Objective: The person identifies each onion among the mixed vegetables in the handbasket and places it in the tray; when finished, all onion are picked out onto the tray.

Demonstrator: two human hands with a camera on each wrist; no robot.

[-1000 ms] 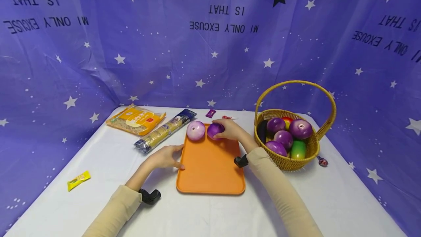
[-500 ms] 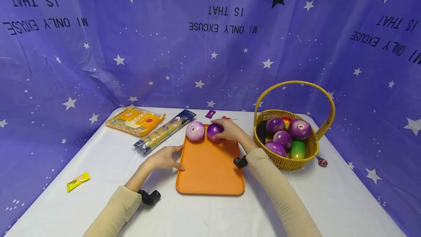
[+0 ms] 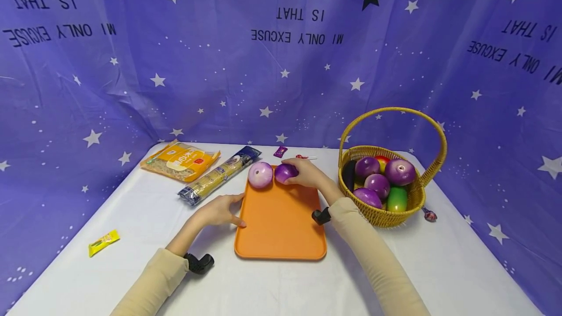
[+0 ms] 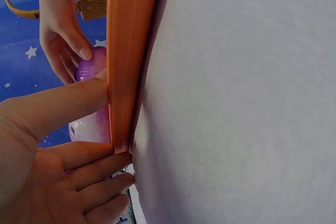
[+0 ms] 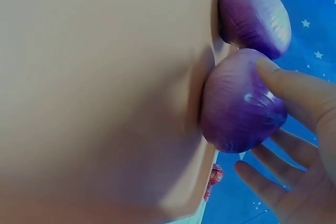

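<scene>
In the head view an orange tray (image 3: pixel 281 223) lies on the white table, two purple onions at its far end. My right hand (image 3: pixel 306 171) holds the right-hand onion (image 3: pixel 284 173), thumb on its near side and fingers reaching round behind. The paler onion (image 3: pixel 261 175) sits close to its left; in the right wrist view the held onion (image 5: pixel 239 106) overlaps the other onion (image 5: pixel 254 17). My left hand (image 3: pixel 221 210) is spread along the tray's left edge. In the left wrist view its thumb touches the tray rim (image 4: pixel 126 51), and its fairly straight fingers lie along the side.
A wicker basket (image 3: pixel 422 198) of purple onions, an eggplant and other produce stands right of the tray. Left lie a noodle packet (image 3: pixel 219 175) and an orange grain bag (image 3: pixel 180 161). Wrapped sweets lie about: yellow (image 3: pixel 104 243), purple (image 3: pixel 280 151), and a lollipop (image 3: pixel 430 215) beside the basket.
The onion in my right hand has shifted slightly left, closer to the paler one, and turned a little. My left hand stays at the tray's edge.
</scene>
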